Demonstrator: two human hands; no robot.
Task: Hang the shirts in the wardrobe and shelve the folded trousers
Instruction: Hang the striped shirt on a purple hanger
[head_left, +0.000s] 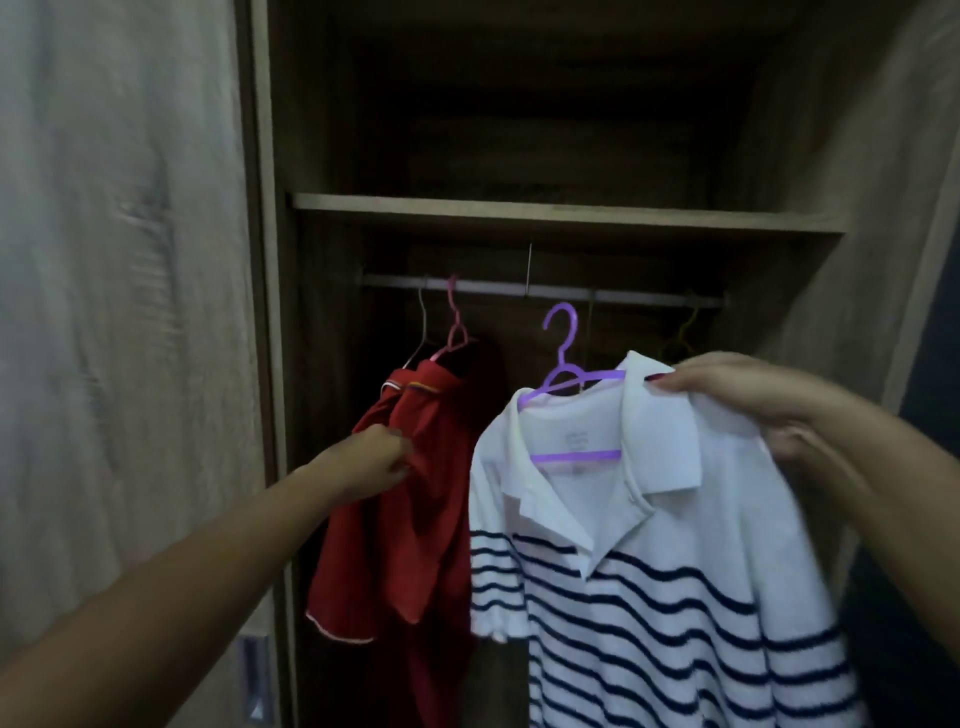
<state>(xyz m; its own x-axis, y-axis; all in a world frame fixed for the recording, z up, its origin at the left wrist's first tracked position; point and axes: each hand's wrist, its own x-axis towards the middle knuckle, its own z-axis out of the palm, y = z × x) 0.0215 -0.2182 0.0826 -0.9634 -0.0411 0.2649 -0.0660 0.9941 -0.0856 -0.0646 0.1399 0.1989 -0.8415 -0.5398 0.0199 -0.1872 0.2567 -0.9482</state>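
Note:
A red polo shirt (415, 519) hangs on a pink hanger (456, 327) from the wardrobe rail (493, 285) at the left. My left hand (379, 457) pinches the red shirt's fabric below its collar. My right hand (748, 395) grips the right shoulder of a white shirt with navy stripes (649, 571). That shirt sits on a purple hanger (563, 353) whose hook is just below the rail, not over it. No folded trousers are in view.
A wooden shelf (566, 213) spans the wardrobe above the rail. A thin wire hanger (423, 322) hangs left of the pink one, and a yellow hanger (683, 332) shows dimly at the rail's right end. The wardrobe door (119, 312) stands at the left.

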